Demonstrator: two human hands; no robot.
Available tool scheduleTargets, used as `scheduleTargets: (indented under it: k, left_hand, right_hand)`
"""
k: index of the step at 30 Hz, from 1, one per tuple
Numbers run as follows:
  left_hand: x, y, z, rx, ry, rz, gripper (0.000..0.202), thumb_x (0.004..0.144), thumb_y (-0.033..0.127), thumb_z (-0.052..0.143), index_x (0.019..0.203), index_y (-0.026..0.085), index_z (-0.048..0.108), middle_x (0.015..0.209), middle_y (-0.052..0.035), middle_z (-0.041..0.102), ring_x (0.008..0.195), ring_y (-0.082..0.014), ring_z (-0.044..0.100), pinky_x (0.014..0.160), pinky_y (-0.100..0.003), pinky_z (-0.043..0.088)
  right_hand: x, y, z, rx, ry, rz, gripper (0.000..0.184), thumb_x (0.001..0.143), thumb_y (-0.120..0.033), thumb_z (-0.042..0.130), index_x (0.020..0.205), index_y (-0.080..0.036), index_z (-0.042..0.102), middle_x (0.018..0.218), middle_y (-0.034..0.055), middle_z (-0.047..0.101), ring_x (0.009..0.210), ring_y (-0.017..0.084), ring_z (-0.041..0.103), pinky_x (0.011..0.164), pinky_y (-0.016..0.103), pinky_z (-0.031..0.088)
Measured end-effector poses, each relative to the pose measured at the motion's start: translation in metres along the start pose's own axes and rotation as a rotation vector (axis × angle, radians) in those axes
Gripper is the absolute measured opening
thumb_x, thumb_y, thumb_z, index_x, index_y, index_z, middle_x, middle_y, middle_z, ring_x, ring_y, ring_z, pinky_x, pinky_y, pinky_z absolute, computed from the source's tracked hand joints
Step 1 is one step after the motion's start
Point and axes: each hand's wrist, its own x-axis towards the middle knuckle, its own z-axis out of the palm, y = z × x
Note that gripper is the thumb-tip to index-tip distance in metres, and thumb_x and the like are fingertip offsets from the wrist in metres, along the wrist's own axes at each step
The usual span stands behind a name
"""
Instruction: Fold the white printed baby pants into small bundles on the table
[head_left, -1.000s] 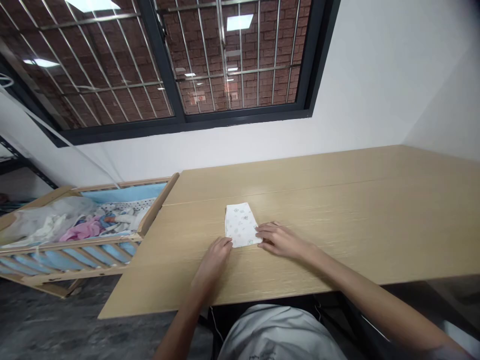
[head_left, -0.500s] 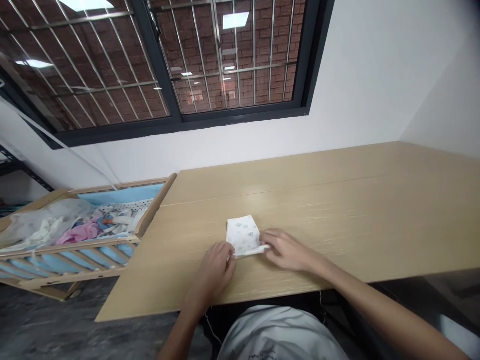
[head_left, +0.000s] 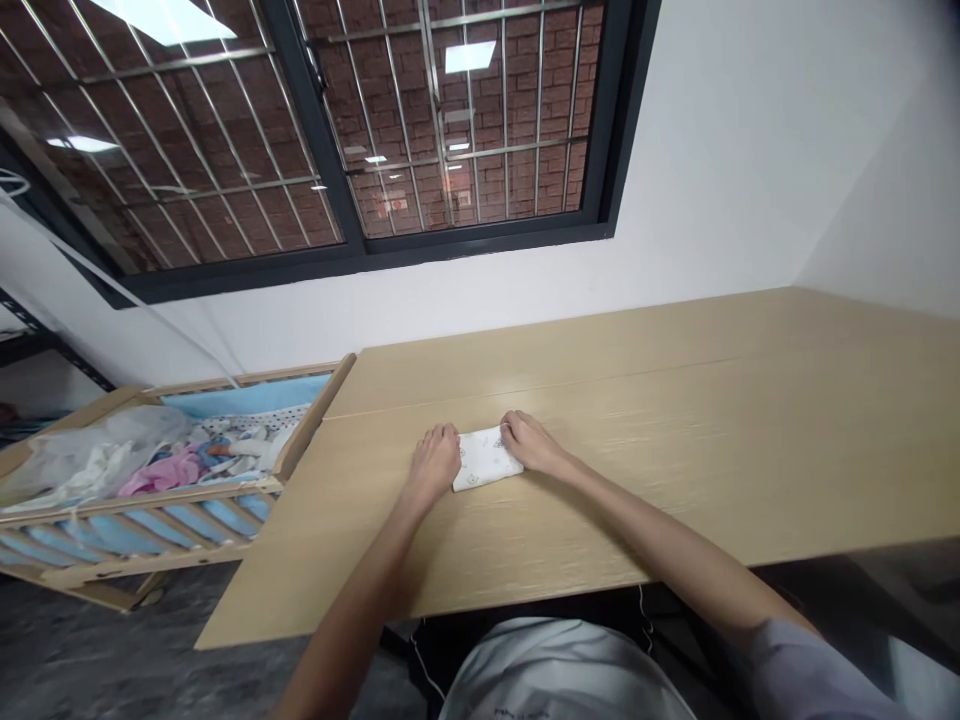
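Observation:
A small folded white cloth with a faint printed pattern lies flat on the wooden table. My left hand is at its far left corner, with the fingers curled over that edge. At the far right corner my right hand has its fingers bent round the cloth's edge. Both hands look closed on the cloth; the thumbs are mostly hidden.
To the left of the table stands a wooden crib with blue lining. Inside it lie a pink cloth, other crumpled fabrics and a clear plastic bag. A barred window is in the wall behind.
Both hands have moved from the cloth's near corners to its far corners. The cloth now looks shorter from front to back, its near edge farther from me.

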Motion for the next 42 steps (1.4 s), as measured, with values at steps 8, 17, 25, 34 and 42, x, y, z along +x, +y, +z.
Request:
scheduleTargets:
  k: [8,17,25,34,42]
  left_hand:
    - [0.005,-0.009,0.027,-0.004,0.005,-0.026,0.026,0.102,0.025,0.039,0.11,0.016,0.062,0.115,-0.0142,0.067,0.108,-0.0259,0.06,0.091,-0.035,0.042]
    - [0.0,-0.003,0.024,-0.048,0.094,-0.03,0.034,0.102,0.026,0.035,0.115,0.013,0.064,0.116,-0.017,0.067,0.113,-0.0289,0.061,0.097,-0.041,0.046]
    - [-0.022,0.03,0.049,-0.296,0.216,0.178,0.069,0.103,0.049,0.018,0.158,0.008,0.021,0.167,-0.0175,0.019,0.156,-0.0267,0.011,0.126,-0.049,0.017]
    - [-0.018,0.032,0.061,-0.175,-0.017,0.177,0.079,0.101,0.055,0.013,0.156,-0.001,0.021,0.165,-0.023,0.017,0.156,-0.0281,0.007,0.127,-0.048,0.013]
    - [-0.02,0.019,0.059,-0.121,-0.033,0.093,0.077,0.102,0.056,0.016,0.156,0.001,0.023,0.165,-0.0242,0.015,0.155,-0.03,0.008,0.125,-0.05,0.018]
  right_hand:
    - [-0.004,0.023,0.024,0.026,-0.015,0.031,0.027,0.104,-0.029,0.038,0.114,-0.015,0.058,0.111,0.0131,0.069,0.104,0.023,0.062,0.09,0.031,0.041]
    - [-0.008,0.009,0.018,-0.02,0.065,0.053,0.032,0.104,-0.031,0.035,0.113,-0.014,0.061,0.111,0.0142,0.068,0.107,0.024,0.061,0.096,0.035,0.043]
    - [-0.034,-0.04,0.02,-0.339,0.134,-0.28,0.061,0.099,-0.033,0.036,0.151,0.0,0.039,0.16,0.0231,0.032,0.151,0.034,0.022,0.122,0.051,0.018]
    - [-0.032,-0.028,0.041,-0.389,-0.146,-0.253,0.076,0.095,-0.041,0.042,0.158,-0.002,0.026,0.163,0.0204,0.024,0.152,0.035,0.021,0.125,0.049,0.015]
    - [-0.032,-0.02,0.039,-0.282,-0.133,-0.231,0.065,0.099,-0.031,0.028,0.156,-0.001,0.032,0.161,0.0193,0.029,0.152,0.03,0.023,0.125,0.047,0.016]
